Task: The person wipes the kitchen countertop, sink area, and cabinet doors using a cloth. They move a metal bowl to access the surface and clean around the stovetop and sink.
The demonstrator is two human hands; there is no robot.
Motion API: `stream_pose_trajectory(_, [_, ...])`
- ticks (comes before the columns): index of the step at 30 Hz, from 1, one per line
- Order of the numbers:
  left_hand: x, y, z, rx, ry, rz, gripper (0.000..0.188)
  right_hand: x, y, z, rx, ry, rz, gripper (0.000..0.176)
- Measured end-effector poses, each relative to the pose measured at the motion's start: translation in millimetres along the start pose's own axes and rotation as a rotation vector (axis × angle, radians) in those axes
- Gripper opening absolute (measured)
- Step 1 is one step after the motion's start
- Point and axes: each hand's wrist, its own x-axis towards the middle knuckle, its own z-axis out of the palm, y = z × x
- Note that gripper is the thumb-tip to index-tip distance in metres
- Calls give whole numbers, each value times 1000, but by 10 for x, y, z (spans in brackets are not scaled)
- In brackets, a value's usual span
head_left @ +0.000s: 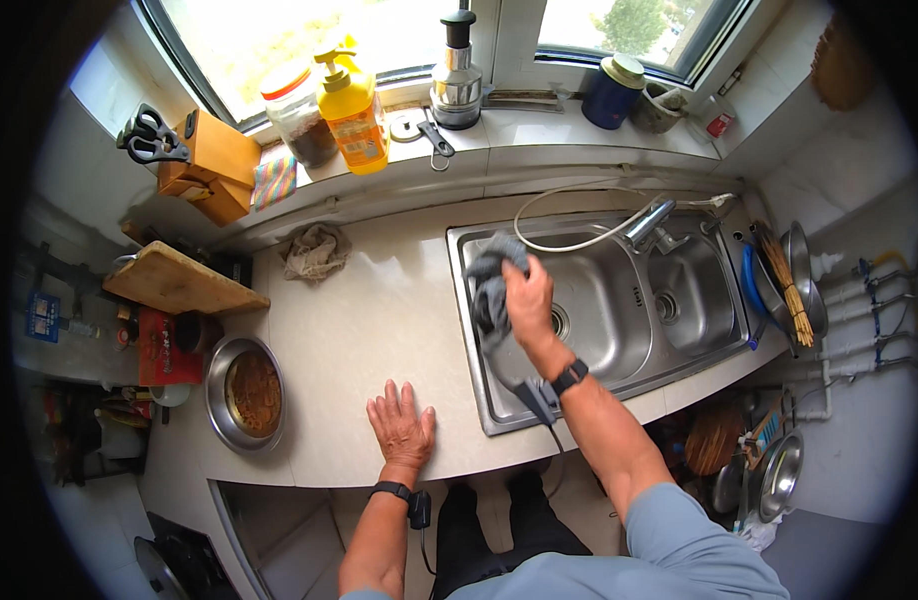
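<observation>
My right hand (529,300) grips a grey cloth (495,289) over the left rim of the stainless steel double sink (609,315). The cloth is bunched and a little blurred, partly covered by my fingers. Flat on the pale countertop (354,337), to the left of the sink, rests my left hand (401,433), palm down with its fingers apart and nothing in it. A crumpled beige rag (316,252) lies at the back of the counter. Behind the sink bowls, a chrome faucet (649,223) has a white hose looping from it.
On the left stand a metal bowl (213,397) with brown contents and a wooden cutting board (181,279). The windowsill holds a knife block (217,165), a yellow pump bottle (354,120), a metal chopper (457,86) and a blue jar (611,97). A straw brush (785,281) leans right of the sink.
</observation>
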Motion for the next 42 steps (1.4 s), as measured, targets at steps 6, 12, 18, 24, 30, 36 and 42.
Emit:
stream_pose_trajectory(6, [7,-20,7,-38,9,6,67,698,393,752,-289,9,87,29])
stream_pose_trajectory(12, [9,-30,14,-18,7,9,68,343,897,1031,-670,-91,-295,56])
stream_pose_trajectory(18, [27,-3,2,5,13,15,69,22,824,826,-603,-245,-244,61])
stream_pose_trajectory(24, [21,2,28,30,11,22,70,-828,711,360,-581,-291,-315,63])
stream_pose_trajectory(30, [19,-5,47,46,4,17,70,-1600,484,-261,-625,-452,-349,63])
stream_pose_trajectory(36, [-3,-36,65,18,15,20,68,-2002,273,-924,-664,-660,-530,49])
stream_pose_trajectory(42, [9,-48,103,12,-13,-14,66,-1811,479,-1869,-829,-552,-514,38])
